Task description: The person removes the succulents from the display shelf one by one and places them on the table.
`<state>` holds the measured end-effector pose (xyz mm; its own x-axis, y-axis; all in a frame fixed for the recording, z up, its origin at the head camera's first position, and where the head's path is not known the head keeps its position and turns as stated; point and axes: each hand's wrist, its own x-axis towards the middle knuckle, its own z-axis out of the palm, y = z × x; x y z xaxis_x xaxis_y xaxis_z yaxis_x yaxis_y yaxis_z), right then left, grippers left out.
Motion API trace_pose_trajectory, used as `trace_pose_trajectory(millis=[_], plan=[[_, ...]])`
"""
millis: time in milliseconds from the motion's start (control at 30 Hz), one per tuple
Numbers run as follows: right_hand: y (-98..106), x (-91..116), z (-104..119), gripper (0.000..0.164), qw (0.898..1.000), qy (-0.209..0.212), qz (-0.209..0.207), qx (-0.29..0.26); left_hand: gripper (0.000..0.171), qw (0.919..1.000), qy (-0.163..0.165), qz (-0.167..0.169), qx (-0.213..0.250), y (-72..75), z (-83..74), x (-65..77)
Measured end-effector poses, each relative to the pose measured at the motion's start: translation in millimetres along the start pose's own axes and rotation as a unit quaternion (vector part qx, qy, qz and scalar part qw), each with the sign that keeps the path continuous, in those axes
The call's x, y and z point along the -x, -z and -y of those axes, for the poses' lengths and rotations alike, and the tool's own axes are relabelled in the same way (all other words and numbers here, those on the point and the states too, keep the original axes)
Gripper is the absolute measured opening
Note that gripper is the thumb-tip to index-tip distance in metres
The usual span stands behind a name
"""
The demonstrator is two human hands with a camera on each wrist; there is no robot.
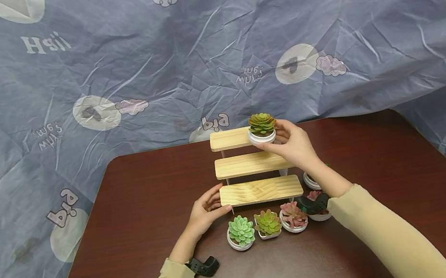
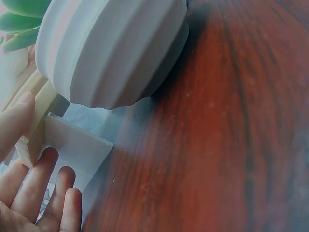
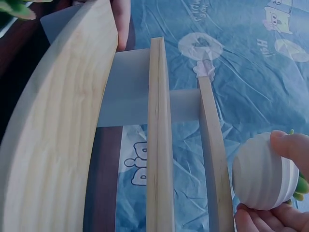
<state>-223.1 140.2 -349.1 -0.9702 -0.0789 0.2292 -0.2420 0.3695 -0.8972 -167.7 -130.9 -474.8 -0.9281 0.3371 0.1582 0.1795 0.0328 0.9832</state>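
My right hand (image 1: 297, 145) holds a potted succulent (image 1: 262, 124), green with reddish leaf tips, by its white ribbed pot (image 3: 260, 171). The pot is at the right part of the top board (image 1: 229, 139) of a three-tier wooden display stand, overlapping it in the head view. In the right wrist view, the pot shows beside that board, between thumb and fingers. My left hand (image 1: 202, 214) grips the left end of the lowest board (image 1: 261, 191), thumb (image 2: 19, 116) on one face and fingers around the other side. The middle board (image 1: 251, 163) lies between these two.
Before the stand sit a light green succulent (image 1: 241, 231), a yellow-green one (image 1: 268, 223) and a pink one (image 1: 293, 215). Further pots, one with a white rim (image 1: 311, 182), are partly hidden by my right arm. A blue printed cloth (image 1: 177, 68) hangs behind the dark table (image 1: 147, 185).
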Motion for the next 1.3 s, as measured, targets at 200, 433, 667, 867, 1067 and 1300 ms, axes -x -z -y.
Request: trace_pose_trajectory(millis=[200,433,667,867,1067,1300], plan=[[9.8,7.9,-5.8,0.067,1.0,0.004,-0.009,-0.004,0.066,1.0,-0.003,0.0,0.001,-0.1,1.2,-0.3],[21.1,12.9,-25.8,0.067,0.999,0.014,-0.032,0.008,0.066,1.0,-0.008,0.002,-0.001,0.0,1.1,-0.1],[31.5,20.7,-30.9,0.066,0.999,0.011,-0.051,0.017,0.066,1.0,-0.007,0.003,-0.002,0.0,0.5,-0.1],[39.8,25.8,-37.9,0.066,0.998,0.003,-0.059,0.026,0.066,1.0,-0.006,0.001,-0.004,0.2,0.4,-0.2],[49.1,33.1,-45.2,0.066,0.996,-0.013,-0.072,0.048,0.066,1.0,-0.004,0.002,-0.002,-0.4,0.6,-0.2],[59.1,43.8,-51.8,0.066,0.994,-0.032,-0.084,0.066,0.066,1.0,-0.008,-0.001,-0.004,-0.2,0.8,-0.8]])
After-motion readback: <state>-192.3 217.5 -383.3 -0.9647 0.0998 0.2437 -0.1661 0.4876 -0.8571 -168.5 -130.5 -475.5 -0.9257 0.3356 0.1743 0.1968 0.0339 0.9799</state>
